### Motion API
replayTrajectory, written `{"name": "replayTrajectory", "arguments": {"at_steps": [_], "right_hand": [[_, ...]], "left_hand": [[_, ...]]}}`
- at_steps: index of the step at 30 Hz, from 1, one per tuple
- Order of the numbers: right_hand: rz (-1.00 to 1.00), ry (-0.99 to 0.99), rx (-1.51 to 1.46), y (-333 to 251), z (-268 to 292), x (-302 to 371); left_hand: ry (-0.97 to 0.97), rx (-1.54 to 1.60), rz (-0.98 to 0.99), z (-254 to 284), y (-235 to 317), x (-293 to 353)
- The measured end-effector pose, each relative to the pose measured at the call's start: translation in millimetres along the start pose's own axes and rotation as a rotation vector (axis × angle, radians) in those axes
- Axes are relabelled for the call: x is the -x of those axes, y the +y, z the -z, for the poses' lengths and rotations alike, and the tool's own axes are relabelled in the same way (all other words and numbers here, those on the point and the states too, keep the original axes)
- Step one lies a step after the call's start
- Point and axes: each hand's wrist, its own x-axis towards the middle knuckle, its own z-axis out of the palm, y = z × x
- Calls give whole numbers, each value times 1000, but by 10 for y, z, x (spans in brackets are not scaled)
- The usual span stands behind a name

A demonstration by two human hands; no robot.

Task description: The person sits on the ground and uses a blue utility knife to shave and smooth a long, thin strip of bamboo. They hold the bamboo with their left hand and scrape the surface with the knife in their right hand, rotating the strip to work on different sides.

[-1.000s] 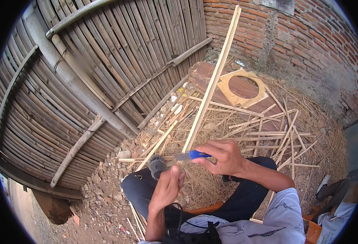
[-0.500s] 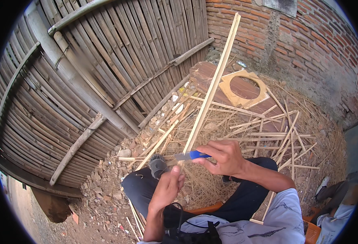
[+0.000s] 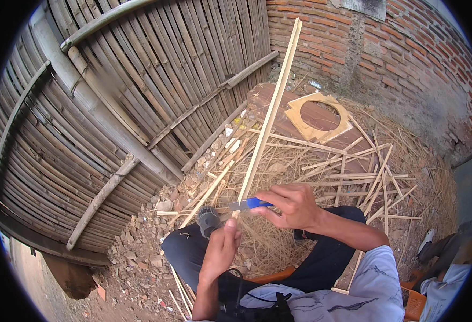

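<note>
The right hand (image 3: 295, 206) is closed around a blue-handled knife (image 3: 249, 204), its blade set against the lower part of a long bamboo strip (image 3: 268, 121). The left hand (image 3: 222, 249) grips the strip's near end just below the blade, thumb up beside it. To shave cleanly, the blade is best kept shallow and pushed away from the left thumb, with the strip held firm so it cannot twist. From the hands at lower centre the strip runs up to the top of the frame, leaning toward the brick wall (image 3: 407, 59). Loose bamboo slivers (image 3: 364, 177) and dry shavings cover the ground at centre right; a woven bamboo fence (image 3: 101, 107) fills the left side, and a board with a round hole (image 3: 316, 115) lies above the slivers.
</note>
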Motion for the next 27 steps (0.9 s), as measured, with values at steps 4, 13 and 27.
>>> {"name": "replayTrajectory", "arguments": {"at_steps": [4,13,27], "right_hand": [[10,10,13,29,-15,-10],[34,31,55,19,-11,-45],[-179,218,153,345,205,-233]], "left_hand": [[102,-111,-78,-45,-20,-29],[-47,90,57,15,-27,-38],[-55,32,34,23,-61,25]]}}
